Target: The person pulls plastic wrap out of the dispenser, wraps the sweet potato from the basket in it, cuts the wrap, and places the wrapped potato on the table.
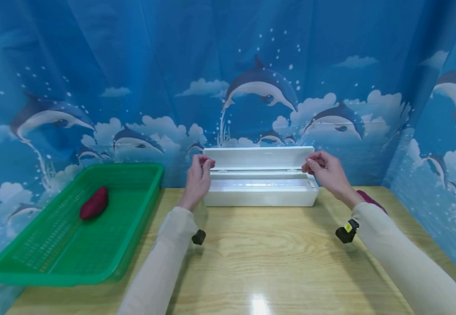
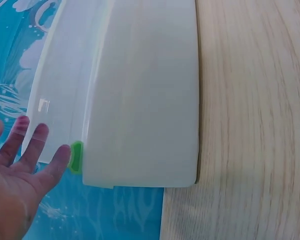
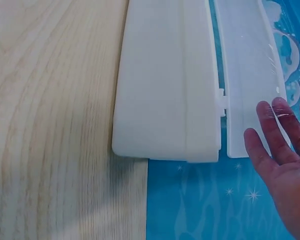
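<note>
A long white cling film dispenser (image 1: 260, 199) stands at the table's back edge, its lid (image 1: 259, 158) raised and leaning back. At the dispenser's left end my left hand (image 1: 198, 181) has thumb and fingertips together. My right hand (image 1: 327, 173) does likewise by the right end of the lid. Both pinch a clear film (image 3: 279, 114), which shows only as faint glints and wrinkles at the fingertips. In the left wrist view a green tab (image 2: 76, 157) sits at the dispenser's end, close to a finger. The thumbs are mostly hidden in the wrist views.
On the left lies a green plastic basket (image 1: 133, 245) holding a purple sweet potato (image 1: 95, 203). A dark purple object (image 1: 371, 201) is partly hidden behind my right forearm. A dolphin-print curtain (image 1: 180, 65) hangs behind the wooden table (image 1: 267, 258).
</note>
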Demonstrator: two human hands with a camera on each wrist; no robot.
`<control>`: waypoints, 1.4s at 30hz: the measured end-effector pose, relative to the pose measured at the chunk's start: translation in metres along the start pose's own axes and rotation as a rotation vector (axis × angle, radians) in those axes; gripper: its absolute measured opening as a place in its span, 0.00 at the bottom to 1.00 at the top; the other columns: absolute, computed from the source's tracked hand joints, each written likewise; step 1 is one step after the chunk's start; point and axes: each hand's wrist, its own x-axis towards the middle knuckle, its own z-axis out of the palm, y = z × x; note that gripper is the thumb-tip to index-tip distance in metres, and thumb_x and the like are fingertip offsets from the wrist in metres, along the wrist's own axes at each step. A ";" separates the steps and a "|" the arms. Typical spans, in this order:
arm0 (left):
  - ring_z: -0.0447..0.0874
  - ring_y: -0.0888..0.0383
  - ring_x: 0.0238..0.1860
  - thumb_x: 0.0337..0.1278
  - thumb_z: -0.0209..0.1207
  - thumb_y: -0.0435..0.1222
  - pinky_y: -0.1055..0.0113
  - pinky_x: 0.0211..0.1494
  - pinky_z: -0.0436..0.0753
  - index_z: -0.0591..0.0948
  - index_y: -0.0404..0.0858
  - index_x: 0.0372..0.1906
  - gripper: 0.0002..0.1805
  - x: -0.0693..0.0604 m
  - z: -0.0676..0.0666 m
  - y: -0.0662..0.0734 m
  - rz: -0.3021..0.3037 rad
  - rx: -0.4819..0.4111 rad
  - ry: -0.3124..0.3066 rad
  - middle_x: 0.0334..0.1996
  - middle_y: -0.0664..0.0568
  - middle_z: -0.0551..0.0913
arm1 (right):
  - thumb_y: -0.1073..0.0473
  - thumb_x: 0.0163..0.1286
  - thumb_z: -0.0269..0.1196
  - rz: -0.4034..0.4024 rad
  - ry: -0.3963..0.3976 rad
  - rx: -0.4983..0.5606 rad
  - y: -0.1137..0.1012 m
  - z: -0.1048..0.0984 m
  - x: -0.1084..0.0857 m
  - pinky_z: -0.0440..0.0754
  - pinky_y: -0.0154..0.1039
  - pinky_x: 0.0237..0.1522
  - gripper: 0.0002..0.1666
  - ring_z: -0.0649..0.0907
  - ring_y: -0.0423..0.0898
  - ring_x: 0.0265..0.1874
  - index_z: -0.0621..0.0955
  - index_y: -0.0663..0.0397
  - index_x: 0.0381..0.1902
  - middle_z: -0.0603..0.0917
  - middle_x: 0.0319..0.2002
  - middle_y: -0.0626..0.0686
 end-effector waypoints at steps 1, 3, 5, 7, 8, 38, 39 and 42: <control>0.81 0.47 0.59 0.84 0.40 0.42 0.50 0.65 0.79 0.68 0.33 0.61 0.18 0.000 0.000 0.001 0.000 -0.012 -0.001 0.54 0.42 0.82 | 0.52 0.84 0.49 0.000 0.008 0.014 0.000 0.000 0.000 0.84 0.24 0.46 0.23 0.86 0.38 0.41 0.74 0.68 0.59 0.85 0.47 0.63; 0.82 0.47 0.57 0.84 0.40 0.42 0.51 0.64 0.80 0.68 0.33 0.61 0.18 0.001 -0.001 0.003 -0.005 -0.032 -0.006 0.53 0.43 0.82 | 0.52 0.84 0.49 0.001 0.022 0.039 -0.002 0.000 0.001 0.85 0.24 0.45 0.23 0.85 0.33 0.39 0.73 0.68 0.59 0.85 0.45 0.60; 0.83 0.48 0.55 0.84 0.39 0.42 0.52 0.62 0.82 0.67 0.33 0.61 0.18 0.001 -0.002 0.005 -0.009 -0.048 -0.013 0.51 0.43 0.82 | 0.52 0.84 0.49 0.006 0.031 0.066 -0.003 0.001 0.002 0.86 0.26 0.45 0.22 0.85 0.34 0.39 0.73 0.67 0.59 0.84 0.44 0.55; 0.84 0.49 0.54 0.84 0.39 0.43 0.52 0.62 0.82 0.67 0.33 0.62 0.18 0.001 -0.004 0.007 -0.016 -0.057 -0.018 0.50 0.44 0.82 | 0.52 0.83 0.50 0.016 0.036 0.105 -0.005 0.000 0.001 0.87 0.29 0.45 0.22 0.85 0.35 0.39 0.72 0.66 0.59 0.84 0.42 0.50; 0.84 0.49 0.54 0.84 0.39 0.43 0.52 0.62 0.82 0.66 0.34 0.62 0.18 0.001 -0.004 0.008 -0.019 -0.061 -0.019 0.50 0.45 0.82 | 0.52 0.83 0.50 0.021 0.039 0.126 -0.006 0.000 0.001 0.88 0.31 0.45 0.22 0.85 0.36 0.39 0.72 0.65 0.59 0.84 0.41 0.49; 0.87 0.48 0.51 0.84 0.39 0.47 0.50 0.56 0.85 0.65 0.35 0.63 0.21 0.008 -0.024 0.036 0.030 -0.066 -0.040 0.50 0.44 0.86 | 0.51 0.80 0.54 0.033 0.044 0.360 -0.034 -0.016 0.003 0.89 0.33 0.41 0.13 0.88 0.37 0.39 0.76 0.52 0.54 0.88 0.39 0.40; 0.87 0.48 0.51 0.84 0.39 0.47 0.50 0.56 0.85 0.65 0.35 0.63 0.21 0.009 -0.025 0.036 0.031 -0.066 -0.043 0.50 0.44 0.86 | 0.51 0.80 0.55 0.034 0.044 0.364 -0.035 -0.017 0.003 0.89 0.33 0.41 0.13 0.88 0.37 0.39 0.76 0.52 0.54 0.88 0.39 0.40; 0.87 0.48 0.51 0.84 0.39 0.47 0.51 0.55 0.86 0.65 0.34 0.63 0.21 0.010 -0.028 0.039 0.032 -0.071 -0.048 0.50 0.44 0.86 | 0.51 0.80 0.54 0.037 0.053 0.340 -0.039 -0.018 0.004 0.89 0.32 0.41 0.15 0.88 0.36 0.39 0.75 0.54 0.55 0.88 0.38 0.39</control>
